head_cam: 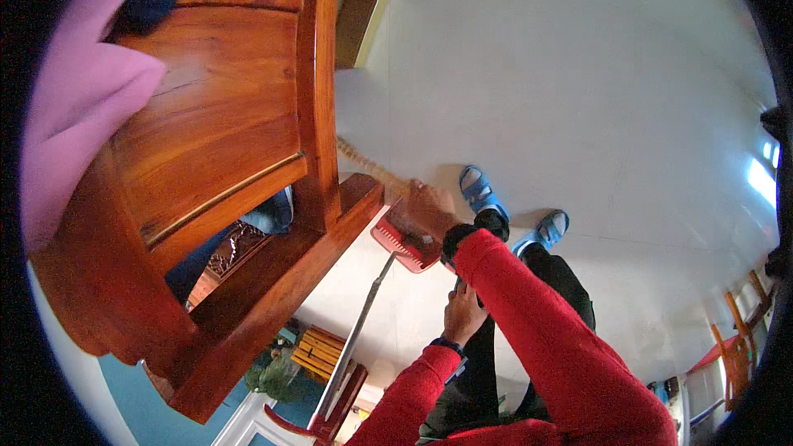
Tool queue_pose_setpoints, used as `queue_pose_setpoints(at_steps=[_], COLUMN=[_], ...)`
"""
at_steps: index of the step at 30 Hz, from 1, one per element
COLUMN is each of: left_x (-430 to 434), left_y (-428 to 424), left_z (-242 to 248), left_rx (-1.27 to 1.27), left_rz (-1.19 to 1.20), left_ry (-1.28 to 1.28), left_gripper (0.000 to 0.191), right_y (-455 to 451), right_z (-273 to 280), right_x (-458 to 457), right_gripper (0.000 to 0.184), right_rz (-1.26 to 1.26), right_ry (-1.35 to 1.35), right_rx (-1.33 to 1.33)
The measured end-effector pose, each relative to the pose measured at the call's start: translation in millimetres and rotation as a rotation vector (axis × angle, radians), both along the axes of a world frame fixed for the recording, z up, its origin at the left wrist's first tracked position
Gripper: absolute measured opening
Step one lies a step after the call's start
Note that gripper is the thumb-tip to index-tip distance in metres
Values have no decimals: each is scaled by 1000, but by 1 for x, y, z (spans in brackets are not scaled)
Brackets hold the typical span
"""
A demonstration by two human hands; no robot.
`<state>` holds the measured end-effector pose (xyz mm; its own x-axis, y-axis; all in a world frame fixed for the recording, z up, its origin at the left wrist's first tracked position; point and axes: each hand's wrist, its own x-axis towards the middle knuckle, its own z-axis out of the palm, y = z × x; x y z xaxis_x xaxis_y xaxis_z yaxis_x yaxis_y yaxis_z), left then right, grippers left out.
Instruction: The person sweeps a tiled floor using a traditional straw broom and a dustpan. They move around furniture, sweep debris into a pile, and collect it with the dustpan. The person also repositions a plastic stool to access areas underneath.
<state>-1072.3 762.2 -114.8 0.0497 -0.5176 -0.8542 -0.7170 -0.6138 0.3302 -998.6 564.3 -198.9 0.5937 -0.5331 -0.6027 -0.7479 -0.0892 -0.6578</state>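
Observation:
My right hand [429, 207], blurred by motion, is closed around a long tan rod-like thing [365, 164] that slants up and left behind the wooden chair. Below this hand lies a red dustpan [403, 241] with a toothed edge and some debris in it. A long grey metal pole [359, 325] runs from the dustpan's edge down to the lower left. My left hand [464, 313], with a dark watch at the wrist, is closed on a small dark object, mostly hidden by my right sleeve; its kind cannot be told.
A large polished wooden chair [316, 93] fills the left, with a person in pink [93, 93] beside it. Feet in blue sandals [477, 189] stand on the pale floor [557, 87]. A yellow slatted object [319, 353] and a green plant [272, 378] are at the lower left.

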Motion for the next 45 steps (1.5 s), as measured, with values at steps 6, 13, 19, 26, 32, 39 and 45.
queue_pose_setpoints(at_steps=[6,13,19,26,32,39,45], left_x=[11,19,32,38,38,37,39], left_y=[-25,-40,-40,-38,-40,-38,-45], left_z=[16,17,13,12,11,11,10], left_rx=[-307,-358,-349,-323,-339,-336,-346], left_rz=[-13,-12,-56,-44,-55,-41,-35], left_ry=[-276,-217,-199,-193,-197,-192,-194], left_gripper=[15,9,10,11,11,9,9], right_y=[-5,-9,-158,-154,-92,-75,-38], right_z=[-66,-10,-60,-62,-57,-76,-18], right_x=[-152,-228,-73,-35,-36,-87,-79], right_gripper=[28,42,28,30,34,34,41], right_rz=[-416,-714,-755,-364,-291,-710,-1122], right_ry=[-17,176,-121,-79,-49,-64,-151], right_rx=[158,34,-125,-147,-22,35,269])
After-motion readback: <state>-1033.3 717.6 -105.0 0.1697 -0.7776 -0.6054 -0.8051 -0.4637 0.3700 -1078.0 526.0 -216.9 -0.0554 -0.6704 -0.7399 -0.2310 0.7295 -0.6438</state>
